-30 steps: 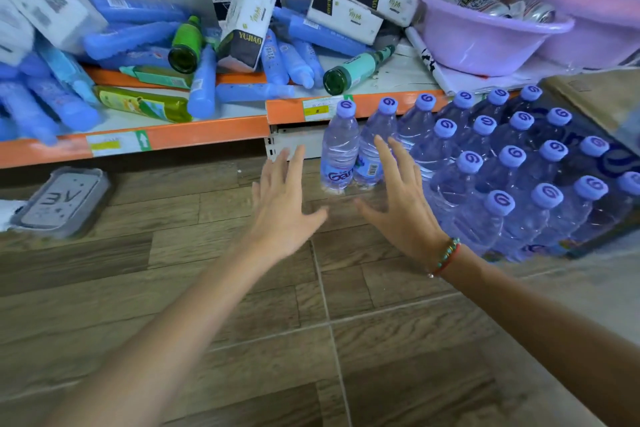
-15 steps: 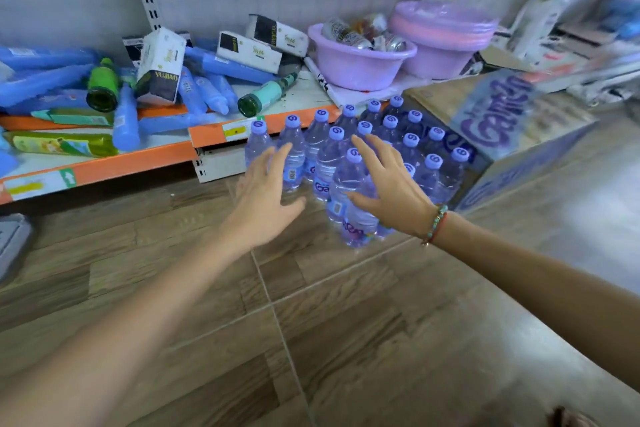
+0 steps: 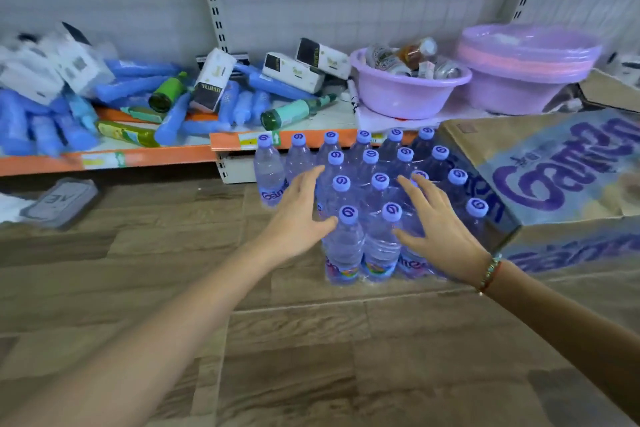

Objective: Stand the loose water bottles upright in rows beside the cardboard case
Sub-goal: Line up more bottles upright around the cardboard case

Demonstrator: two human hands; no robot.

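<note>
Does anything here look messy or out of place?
The clear purple-capped water bottles stand upright in tidy rows beside the printed cardboard case. The orange-edged shelf behind is messy: blue tubes and green glass bottles lie toppled.

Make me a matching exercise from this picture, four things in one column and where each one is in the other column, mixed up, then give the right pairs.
Things:
1. water bottles
2. cardboard case
3. lilac basin
4. green bottle

Places:
A. on the shelf, lying among blue packets
B. on the floor, right of the bottle rows
C. upright on the floor between the left hand and right hand
D. on the shelf, holding cans and bottles

Pairs: 1-C, 2-B, 3-D, 4-A
</note>
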